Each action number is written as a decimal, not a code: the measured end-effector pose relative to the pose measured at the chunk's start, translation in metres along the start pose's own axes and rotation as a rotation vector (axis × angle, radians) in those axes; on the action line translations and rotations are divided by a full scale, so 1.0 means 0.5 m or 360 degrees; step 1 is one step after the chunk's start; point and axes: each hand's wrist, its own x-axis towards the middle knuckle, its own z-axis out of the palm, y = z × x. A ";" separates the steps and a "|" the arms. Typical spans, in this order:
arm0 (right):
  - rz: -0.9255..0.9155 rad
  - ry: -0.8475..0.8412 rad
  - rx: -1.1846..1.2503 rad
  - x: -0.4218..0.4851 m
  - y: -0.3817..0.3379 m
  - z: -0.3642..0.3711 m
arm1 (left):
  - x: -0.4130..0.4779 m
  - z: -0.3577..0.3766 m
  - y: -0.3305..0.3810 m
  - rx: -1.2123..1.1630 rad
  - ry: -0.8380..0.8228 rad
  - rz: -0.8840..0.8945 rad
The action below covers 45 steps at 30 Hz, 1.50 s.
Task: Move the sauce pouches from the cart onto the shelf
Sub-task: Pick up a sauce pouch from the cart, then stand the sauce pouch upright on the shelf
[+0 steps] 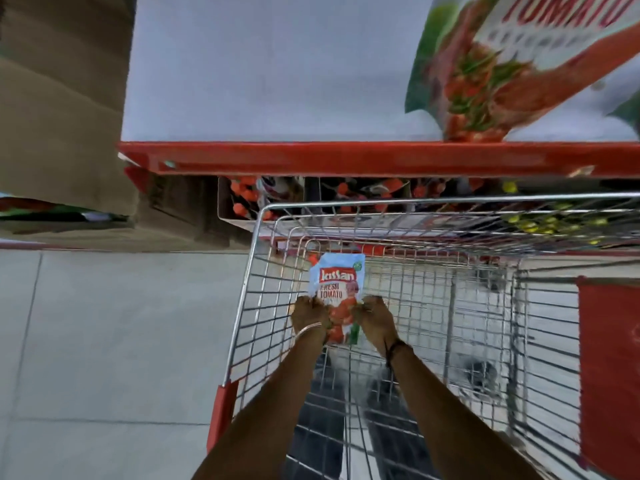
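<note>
Shop aisle, pale tiled floor [104,341] under a wire cart [450,306] parked nose-on to the shelf [277,81]. Both hands are down inside the basket, left hand [310,315] and right hand [372,318] each closed on a lower side edge of one sauce pouch [337,289], held face-up between them with its long axis running straight away from the hands, top end toward the shelf. Shelf's white deck sits directly beyond and above the hands past the red lip [346,159], bare on the left, one large pouch [502,64] at far right; neither hand nearer, so I'd judge a straight lift forward.
</note>
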 end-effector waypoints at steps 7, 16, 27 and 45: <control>0.0016 0.0228 -0.0051 0.020 -0.012 0.019 | 0.010 0.004 -0.002 -0.0266 0.0071 -0.0105; -0.0159 0.0297 0.0074 -0.088 -0.018 -0.028 | -0.071 -0.062 0.010 -0.0062 -0.0062 0.0150; -0.0931 0.0353 0.0367 -0.345 -0.162 -0.070 | -0.284 -0.261 0.064 -0.0890 0.0173 0.0696; -0.1693 0.0732 0.0562 -0.543 -0.538 -0.093 | -0.425 -0.557 0.299 -0.1415 0.0363 0.1567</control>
